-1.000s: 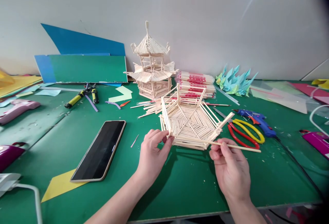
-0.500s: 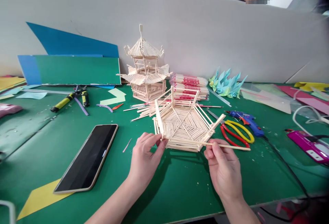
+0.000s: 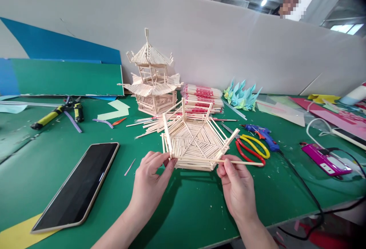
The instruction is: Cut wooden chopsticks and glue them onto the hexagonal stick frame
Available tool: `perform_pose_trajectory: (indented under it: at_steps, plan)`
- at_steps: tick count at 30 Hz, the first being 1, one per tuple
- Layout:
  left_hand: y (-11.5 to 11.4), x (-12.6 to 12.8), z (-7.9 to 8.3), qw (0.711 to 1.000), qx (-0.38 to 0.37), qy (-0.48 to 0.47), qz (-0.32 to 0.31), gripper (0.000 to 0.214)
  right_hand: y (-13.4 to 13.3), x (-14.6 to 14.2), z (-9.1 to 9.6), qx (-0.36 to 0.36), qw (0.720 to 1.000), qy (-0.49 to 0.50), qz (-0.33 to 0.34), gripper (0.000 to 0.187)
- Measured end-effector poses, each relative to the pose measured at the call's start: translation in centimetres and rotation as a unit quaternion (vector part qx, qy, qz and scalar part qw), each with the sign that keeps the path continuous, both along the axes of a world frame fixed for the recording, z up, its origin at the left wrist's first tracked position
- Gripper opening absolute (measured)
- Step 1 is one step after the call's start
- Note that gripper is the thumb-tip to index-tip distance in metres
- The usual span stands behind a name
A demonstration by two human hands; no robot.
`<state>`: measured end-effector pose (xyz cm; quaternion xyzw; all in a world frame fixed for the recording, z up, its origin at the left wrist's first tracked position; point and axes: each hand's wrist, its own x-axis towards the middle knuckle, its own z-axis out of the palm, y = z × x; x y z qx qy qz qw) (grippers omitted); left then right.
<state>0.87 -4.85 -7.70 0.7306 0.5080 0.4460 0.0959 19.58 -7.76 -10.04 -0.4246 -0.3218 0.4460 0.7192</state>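
A six-sided base built of thin wooden sticks (image 3: 197, 136), with short posts and rails around its rim, is held between my hands over the green table. My left hand (image 3: 154, 176) pinches the left end of a long wooden stick (image 3: 243, 162) against the front left corner post. Thumb and fingers of my right hand (image 3: 237, 188) grip that same stick near the front right corner, and its free end sticks out to the right. The stick runs along the front edge of the base. Behind it stands a two-tiered wooden stick pagoda (image 3: 154, 74).
Red-yellow handled pliers (image 3: 253, 148) and a blue glue gun (image 3: 263, 134) lie right of the base, near a magenta power strip (image 3: 326, 159). Left are a phone (image 3: 77, 186) and yellow-black cutters (image 3: 54, 115). Loose sticks (image 3: 151, 125), wrapped stick bundles (image 3: 203, 96) and folded paper (image 3: 243, 94) sit behind.
The head view has turned slightly right, so everything on the table appears further left. Both hands keep nearly the same hold on the stick and base.
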Motion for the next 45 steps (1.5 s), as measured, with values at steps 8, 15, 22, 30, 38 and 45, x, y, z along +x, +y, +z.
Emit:
perform_pose_trajectory:
  at_steps: [8,15,22,30,38,45]
  plan:
    - [0.1,0.0,0.1,1.000,0.014,0.005,0.001,0.018,0.1,0.0,0.0,-0.008,1.000,0.008,0.004,0.010]
    - [0.1,0.0,-0.1,1.000,0.019,0.011,-0.001,0.016,0.0,0.0,-0.1,-0.019,1.000,0.017,0.003,0.011]
    - [-1.3,-0.4,0.3,0.997,0.059,0.027,0.031,0.010,-0.1,0.0,-0.4,-0.026,0.999,0.020,0.003,0.011]
    - [-3.1,3.7,1.2,0.959,0.249,0.091,-0.101,0.007,-0.2,-0.2,0.2,-0.073,0.996,0.046,-0.017,0.014]
    - [-1.1,6.4,0.6,0.957,0.246,0.148,-0.044,0.030,-0.4,0.4,-1.1,-0.107,0.992,0.055,-0.026,0.017]
    - [0.3,6.2,1.8,0.962,0.187,0.187,-0.069,0.038,-0.3,0.4,-1.3,-0.094,0.994,0.046,-0.021,0.012]
